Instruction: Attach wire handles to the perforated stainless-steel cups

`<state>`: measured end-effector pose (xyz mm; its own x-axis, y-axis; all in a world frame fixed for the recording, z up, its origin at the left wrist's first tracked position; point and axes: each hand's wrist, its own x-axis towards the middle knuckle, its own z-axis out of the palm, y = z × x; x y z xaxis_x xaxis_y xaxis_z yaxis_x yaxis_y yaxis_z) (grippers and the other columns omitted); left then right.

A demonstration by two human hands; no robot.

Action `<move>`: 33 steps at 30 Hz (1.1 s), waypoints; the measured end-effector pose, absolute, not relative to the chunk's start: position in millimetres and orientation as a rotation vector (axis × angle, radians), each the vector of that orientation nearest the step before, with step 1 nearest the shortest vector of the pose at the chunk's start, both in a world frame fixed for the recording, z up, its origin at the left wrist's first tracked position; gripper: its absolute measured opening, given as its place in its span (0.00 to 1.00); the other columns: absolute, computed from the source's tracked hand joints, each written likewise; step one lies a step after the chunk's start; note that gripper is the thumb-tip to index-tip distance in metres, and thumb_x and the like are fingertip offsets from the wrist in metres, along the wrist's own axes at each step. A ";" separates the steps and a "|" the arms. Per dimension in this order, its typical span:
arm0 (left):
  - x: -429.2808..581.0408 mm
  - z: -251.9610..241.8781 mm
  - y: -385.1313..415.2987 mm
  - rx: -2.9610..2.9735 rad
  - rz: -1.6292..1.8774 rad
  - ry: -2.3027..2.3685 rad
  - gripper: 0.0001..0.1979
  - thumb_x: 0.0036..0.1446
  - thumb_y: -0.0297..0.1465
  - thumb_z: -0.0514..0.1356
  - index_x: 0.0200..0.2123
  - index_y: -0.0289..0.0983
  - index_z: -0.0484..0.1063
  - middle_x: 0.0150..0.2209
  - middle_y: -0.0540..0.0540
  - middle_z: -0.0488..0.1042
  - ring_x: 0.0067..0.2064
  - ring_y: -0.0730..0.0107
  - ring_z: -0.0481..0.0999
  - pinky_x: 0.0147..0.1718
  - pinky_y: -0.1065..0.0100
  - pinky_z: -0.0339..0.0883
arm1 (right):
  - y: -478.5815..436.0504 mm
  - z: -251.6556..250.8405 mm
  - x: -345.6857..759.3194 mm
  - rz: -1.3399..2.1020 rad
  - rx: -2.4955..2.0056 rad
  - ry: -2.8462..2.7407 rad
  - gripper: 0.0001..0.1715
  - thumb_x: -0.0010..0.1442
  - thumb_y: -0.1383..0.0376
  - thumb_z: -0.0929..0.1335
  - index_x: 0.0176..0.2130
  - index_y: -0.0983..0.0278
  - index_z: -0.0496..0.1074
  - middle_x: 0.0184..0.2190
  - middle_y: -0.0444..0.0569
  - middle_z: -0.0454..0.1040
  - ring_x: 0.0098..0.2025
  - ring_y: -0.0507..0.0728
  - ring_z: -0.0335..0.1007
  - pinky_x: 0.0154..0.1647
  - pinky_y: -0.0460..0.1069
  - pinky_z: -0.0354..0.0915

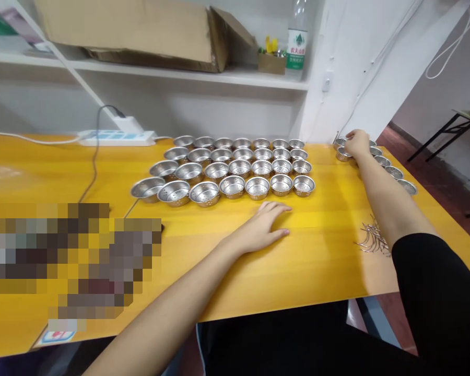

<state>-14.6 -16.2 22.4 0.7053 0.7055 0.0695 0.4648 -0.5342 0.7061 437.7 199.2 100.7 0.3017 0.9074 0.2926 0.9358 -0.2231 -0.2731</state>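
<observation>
My left hand (pixel 264 227) rests on the yellow table with its thumb and fingers apart, holding nothing. Just beyond it stand several rows of small round metal cups (pixel 257 188) with holes punched in them, mouths up. At the back right, my stretched-out right hand (pixel 358 142) has its fingers bent down at the rim of a perforated metal cup (pixel 343 154). The fingertips there are partly hidden. More such cups (pixel 394 173) line the table's right side, some behind my right forearm. Near that forearm lies a small heap of thin curved metal wires (pixel 372 237).
A white power strip (pixel 117 138) with a plugged-in dark cable sits at the back left of the table (pixel 313 250). Above are shelves with a cardboard box (pixel 141 31) and a plastic bottle (pixel 296 47). Pixelated shapes (pixel 113 266) cover the left side.
</observation>
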 end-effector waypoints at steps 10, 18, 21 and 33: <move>-14.0 20.1 -11.9 2.263 0.439 0.878 0.36 0.80 0.52 0.68 0.79 0.35 0.81 0.82 0.26 0.77 0.87 0.25 0.72 0.93 0.25 0.64 | 163.3 76.2 410.3 -0.217 -2.380 -1.827 0.29 0.88 0.72 0.65 0.76 0.71 0.88 0.77 0.79 0.83 0.77 0.85 0.87 0.79 0.72 0.80; -13.7 19.0 -14.1 2.245 0.460 0.875 0.31 0.79 0.50 0.69 0.75 0.40 0.85 0.82 0.28 0.77 0.87 0.26 0.72 0.92 0.25 0.65 | 162.6 72.1 408.8 -0.197 -2.368 -1.800 0.37 0.83 0.73 0.64 0.81 0.69 0.84 0.79 0.77 0.80 0.76 0.86 0.86 0.77 0.73 0.78; -13.0 17.9 -13.6 2.259 0.451 0.863 0.32 0.79 0.51 0.69 0.76 0.39 0.85 0.82 0.27 0.77 0.87 0.26 0.71 0.92 0.24 0.64 | 151.5 71.1 390.2 -0.162 -2.119 -1.812 0.38 0.82 0.68 0.67 0.83 0.72 0.82 0.79 0.75 0.82 0.77 0.83 0.84 0.82 0.72 0.77; -12.9 19.8 -15.6 2.259 0.451 0.822 0.31 0.81 0.49 0.69 0.77 0.39 0.83 0.80 0.29 0.79 0.86 0.27 0.71 0.93 0.23 0.62 | 41.6 61.1 320.0 0.128 -1.743 -2.207 0.13 0.80 0.60 0.76 0.57 0.60 0.91 0.57 0.65 0.90 0.60 0.80 0.89 0.63 0.71 0.84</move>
